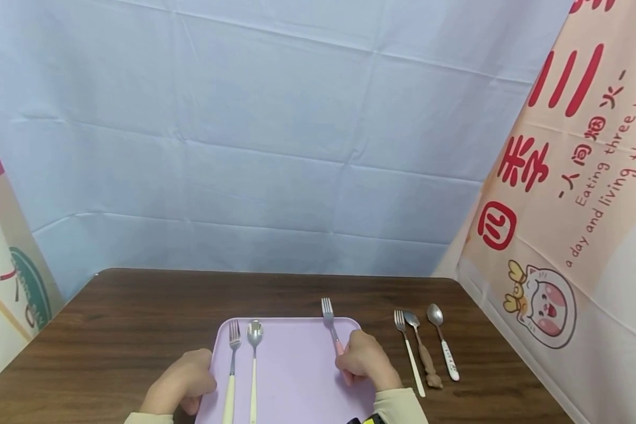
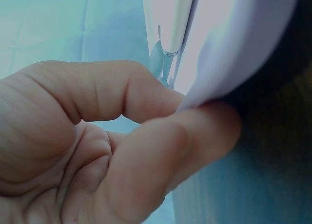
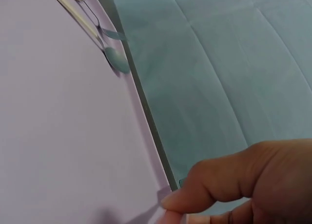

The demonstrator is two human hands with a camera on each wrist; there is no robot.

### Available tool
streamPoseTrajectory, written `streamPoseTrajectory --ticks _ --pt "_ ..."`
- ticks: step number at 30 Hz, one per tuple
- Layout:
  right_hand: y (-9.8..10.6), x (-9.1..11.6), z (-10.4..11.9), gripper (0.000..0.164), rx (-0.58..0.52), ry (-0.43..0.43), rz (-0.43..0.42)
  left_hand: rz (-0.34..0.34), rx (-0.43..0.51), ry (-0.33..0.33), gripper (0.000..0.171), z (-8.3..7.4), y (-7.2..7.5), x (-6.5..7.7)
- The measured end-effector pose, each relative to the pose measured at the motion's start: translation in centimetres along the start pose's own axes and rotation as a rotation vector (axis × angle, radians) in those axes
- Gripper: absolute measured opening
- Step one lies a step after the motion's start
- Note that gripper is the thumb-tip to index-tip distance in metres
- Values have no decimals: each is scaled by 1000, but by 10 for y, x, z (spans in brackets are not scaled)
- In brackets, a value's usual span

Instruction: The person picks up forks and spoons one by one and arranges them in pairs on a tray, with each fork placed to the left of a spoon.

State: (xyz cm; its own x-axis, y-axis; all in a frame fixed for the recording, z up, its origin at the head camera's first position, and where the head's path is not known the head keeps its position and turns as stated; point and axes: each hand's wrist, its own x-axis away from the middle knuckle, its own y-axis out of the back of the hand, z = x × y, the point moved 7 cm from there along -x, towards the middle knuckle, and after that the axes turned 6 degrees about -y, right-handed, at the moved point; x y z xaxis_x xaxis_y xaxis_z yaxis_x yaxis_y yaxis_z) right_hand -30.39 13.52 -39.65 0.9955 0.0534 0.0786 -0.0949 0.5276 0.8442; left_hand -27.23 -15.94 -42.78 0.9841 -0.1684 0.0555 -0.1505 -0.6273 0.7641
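A light purple tray (image 1: 297, 365) lies on the table in the head view. My left hand (image 1: 185, 380) pinches its left rim between thumb and finger, as the left wrist view shows up close at the tray edge (image 2: 219, 73). On the tray's left side lie a fork (image 1: 231, 371) with a pale handle and a long spoon (image 1: 254, 365), side by side. My right hand (image 1: 368, 359) holds a fork with a pink handle (image 1: 340, 347) over the tray's right part, tines pointing away. In the right wrist view its thumb and finger (image 3: 214, 185) pinch the pink handle.
Right of the tray on the dark wooden table (image 1: 153, 300) lie a fork with a white handle (image 1: 412, 359), a spoon with a brown figured handle (image 1: 426, 359) and a spoon with a patterned white handle (image 1: 447, 353). Cloth curtains (image 1: 244, 147) stand behind and at both sides.
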Motion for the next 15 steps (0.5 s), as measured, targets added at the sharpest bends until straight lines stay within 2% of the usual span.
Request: streamPoseTrajectory --ticks 6,15 --pt "-12 2 18 16 -10 38 11 4 6 -8 10 1 -1 0" --pt "-29 7 35 12 -59 51 35 5 20 -5 10 1 -1 -1"
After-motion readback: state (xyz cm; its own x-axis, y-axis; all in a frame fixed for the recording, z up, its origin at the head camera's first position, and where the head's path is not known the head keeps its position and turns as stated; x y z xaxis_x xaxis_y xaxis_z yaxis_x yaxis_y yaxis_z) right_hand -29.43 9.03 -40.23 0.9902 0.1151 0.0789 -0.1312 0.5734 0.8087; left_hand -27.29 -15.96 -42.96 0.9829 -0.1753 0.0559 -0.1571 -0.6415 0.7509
